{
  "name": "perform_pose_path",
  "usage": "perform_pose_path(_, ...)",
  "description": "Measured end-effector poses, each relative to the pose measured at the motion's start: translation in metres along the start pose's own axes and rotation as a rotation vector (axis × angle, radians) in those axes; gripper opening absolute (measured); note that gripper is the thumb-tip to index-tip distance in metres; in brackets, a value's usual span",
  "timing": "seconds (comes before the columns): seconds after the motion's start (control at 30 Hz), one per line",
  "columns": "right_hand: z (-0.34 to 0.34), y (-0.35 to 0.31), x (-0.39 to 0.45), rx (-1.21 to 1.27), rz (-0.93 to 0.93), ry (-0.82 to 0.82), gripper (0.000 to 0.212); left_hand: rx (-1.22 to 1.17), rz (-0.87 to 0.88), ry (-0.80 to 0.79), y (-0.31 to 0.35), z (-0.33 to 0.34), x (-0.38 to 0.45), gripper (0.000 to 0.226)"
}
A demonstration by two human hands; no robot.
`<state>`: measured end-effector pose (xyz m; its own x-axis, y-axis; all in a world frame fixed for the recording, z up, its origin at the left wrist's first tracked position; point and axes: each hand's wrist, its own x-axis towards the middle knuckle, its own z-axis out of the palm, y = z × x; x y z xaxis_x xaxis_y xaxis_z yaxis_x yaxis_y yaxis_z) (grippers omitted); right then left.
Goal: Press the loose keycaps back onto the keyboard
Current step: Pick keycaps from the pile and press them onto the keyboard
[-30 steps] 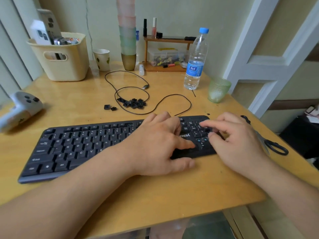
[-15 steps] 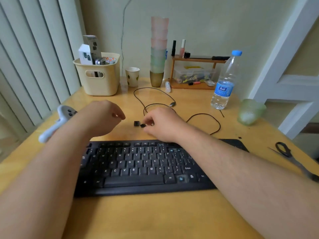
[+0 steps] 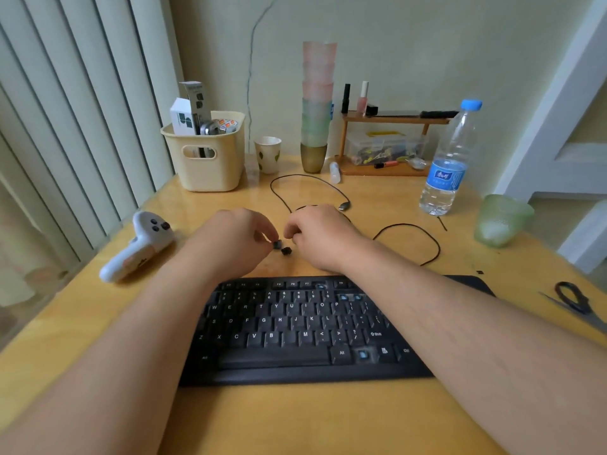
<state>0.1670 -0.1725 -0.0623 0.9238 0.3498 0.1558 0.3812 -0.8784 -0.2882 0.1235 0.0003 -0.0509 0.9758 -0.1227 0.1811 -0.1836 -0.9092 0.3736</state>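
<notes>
We see soft, even daylight, brightest at the blinds (image 3: 65, 133) on the left. The desk (image 3: 295, 421) shows mild glare near the basket (image 3: 210, 165). Shadows are faint. Edges bow from wide-angle distortion; forearms and scissors (image 3: 574, 300) look slightly blurred.

A home desk corner, by the look of it — yellow wooden tabletop (image 3: 328, 421) against a pale green wall, grey vertical blinds (image 3: 82, 110) alongside. Domestic clutter throughout: cream plastic handled basket (image 3: 210, 165), stack of frosted pastel tumblers (image 3: 318, 103), small wooden cosmetics shelf (image 3: 391, 119) — and a clear blue-capped water bottle (image 3: 450, 162).
</notes>
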Motion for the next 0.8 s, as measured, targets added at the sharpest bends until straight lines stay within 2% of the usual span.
perform_pose_path(0.07, -0.008, 0.006, -0.016, 0.164, 0.034, 0.031, 0.028, -0.073, -0.026, 0.006, 0.003, 0.000, 0.000, 0.019)
perform_pose_path(0.13, -0.010, 0.011, -0.032, 0.197, 0.039, 0.009, 0.028, -0.074, -0.027, -0.020, 0.003, 0.003, 0.001, 0.022)
perform_pose_path(0.23, -0.009, 0.011, -0.033, 0.188, 0.046, 0.008, 0.027, 0.018, -0.067, -0.037, -0.001, 0.009, 0.004, 0.029)
perform_pose_path(0.33, -0.008, -0.002, -0.014, 0.105, 0.004, -0.065, 0.025, 0.058, -0.103, -0.086, -0.007, 0.009, 0.006, 0.029)
perform_pose_path(0.43, 0.001, -0.014, -0.002, -0.025, -0.023, -0.141, 0.025, 0.064, -0.083, -0.116, -0.007, 0.010, 0.005, 0.025)
perform_pose_path(0.57, 0.002, -0.017, -0.002, -0.049, -0.004, -0.129, 0.022, 0.031, -0.032, -0.080, -0.007, 0.011, 0.004, 0.025)
perform_pose_path(0.67, -0.005, -0.008, -0.013, 0.204, 0.068, -0.010, 0.016, -0.092, 0.079, 0.044, 0.000, 0.010, 0.003, 0.018)
perform_pose_path(0.73, -0.012, -0.001, -0.029, 0.569, 0.134, 0.062, 0.017, -0.212, 0.175, 0.123, 0.008, 0.010, 0.001, 0.017)
perform_pose_path(0.8, -0.020, 0.006, -0.045, 0.872, 0.162, 0.088, 0.022, -0.326, 0.247, 0.131, 0.017, 0.009, -0.002, 0.019)
